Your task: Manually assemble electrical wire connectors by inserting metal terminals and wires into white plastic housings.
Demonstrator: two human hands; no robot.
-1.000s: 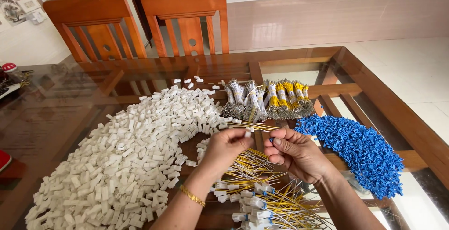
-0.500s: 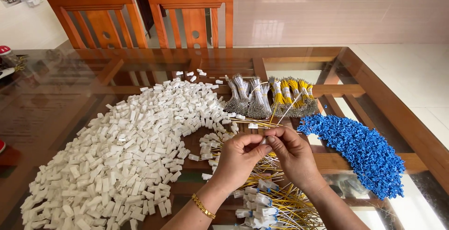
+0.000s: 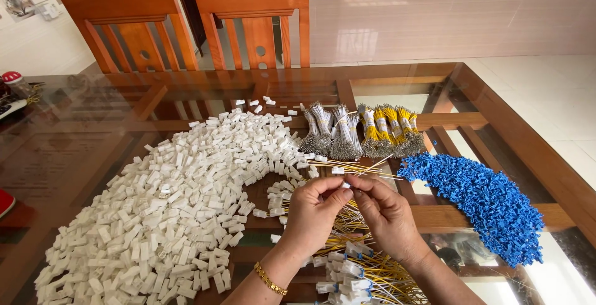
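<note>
The left hand point(image 3: 313, 209) and the right hand point(image 3: 386, 212) are meeting above the glass-topped wooden bench point(image 3: 93, 125), fingertips pinched together on a small white plastic connector housing point(image 3: 345, 185) and on thin yellow insulated wires point(image 3: 366, 168) that are going out from it. I am judging that a wire end is being pushed into the housing. To do this well, the left hand should be holding the housing steady while the right hand is gripping the wire close to its tip and pushing it straight in. The housing is mostly hidden by the fingers. It is lying between the big heap of white plastic housings point(image 3: 161, 218), which is left of the hands, and the heap of blue plastic housings point(image 3: 490, 202), right of the hands. Finished yellow wire pieces point(image 3: 366, 277) are lying just below the hands.
</note>
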